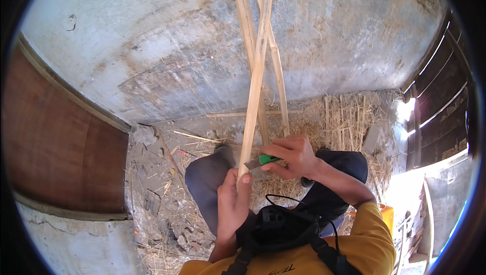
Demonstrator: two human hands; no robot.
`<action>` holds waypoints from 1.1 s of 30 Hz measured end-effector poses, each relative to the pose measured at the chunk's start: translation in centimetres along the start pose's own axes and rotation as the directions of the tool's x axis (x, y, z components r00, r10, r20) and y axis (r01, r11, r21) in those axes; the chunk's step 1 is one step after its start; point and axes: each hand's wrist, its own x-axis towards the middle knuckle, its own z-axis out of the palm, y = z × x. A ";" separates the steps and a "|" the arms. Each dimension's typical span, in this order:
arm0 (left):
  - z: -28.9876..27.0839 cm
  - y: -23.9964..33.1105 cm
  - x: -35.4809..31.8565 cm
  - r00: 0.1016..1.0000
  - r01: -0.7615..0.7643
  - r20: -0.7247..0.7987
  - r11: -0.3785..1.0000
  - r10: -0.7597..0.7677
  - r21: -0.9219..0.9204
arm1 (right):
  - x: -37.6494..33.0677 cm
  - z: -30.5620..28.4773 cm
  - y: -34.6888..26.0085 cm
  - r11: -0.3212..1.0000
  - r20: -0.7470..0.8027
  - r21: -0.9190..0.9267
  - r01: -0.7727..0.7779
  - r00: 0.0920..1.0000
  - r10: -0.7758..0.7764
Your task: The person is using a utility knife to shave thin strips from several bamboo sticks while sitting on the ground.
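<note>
My left hand (234, 201) is closed around the lower end of a long, pale bamboo strip (256, 80), thumb lying along it. The strip slants up and away from me, with thin curled shavings at its far end. In my right hand (295, 157) is a green-handled utility knife (267, 159). Its blade points left and meets the strip's edge, or nearly so, just above my left thumb; exact contact is too small to tell. Both hands are over the gap between my knees.
Two more bamboo poles (276, 57) lean against the stained wall (172, 47) behind the strip. Straw-like shavings (349, 123) and rubble cover the ground. A brown wooden door (66, 138) stands left, dark slatted boards (440, 108) right. Something yellow (387, 217) sits beside my right elbow.
</note>
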 end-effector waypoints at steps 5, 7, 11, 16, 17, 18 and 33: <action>0.1 0.7 0.2 0.999 -0.018 -0.027 0.991 0.022 0.134 | 0.2 0.0 -0.4 0.997 -0.038 -0.071 -0.007 0.999 0.004; 0.1 0.8 0.3 1.000 -0.001 -0.025 0.985 0.006 0.175 | 0.2 -0.3 -0.4 0.994 -0.024 -0.109 -0.005 1.000 0.002; 0.4 0.5 0.5 0.999 -0.030 -0.010 0.996 0.031 0.081 | 0.3 -0.4 -0.4 0.988 -0.045 -0.153 -0.001 0.999 -0.006; 0.0 0.5 0.3 1.000 0.020 0.010 0.996 -0.021 0.087 | 0.2 -0.6 0.0 0.985 -0.099 -0.153 -0.083 0.993 0.068; 0.1 0.3 0.1 0.999 0.024 0.020 0.998 -0.025 0.057 | 0.2 -0.6 0.2 0.983 -0.127 -0.141 -0.116 0.987 0.099; 0.3 0.1 -0.1 0.999 0.028 0.030 0.999 -0.029 0.028 | 0.4 -0.7 0.4 0.984 -0.127 -0.145 -0.104 0.988 0.086; -0.6 -1.6 -1.6 0.997 0.031 0.063 0.998 -0.034 0.052 | 1.2 -1.4 1.4 0.974 -0.130 -0.131 -0.185 0.977 0.168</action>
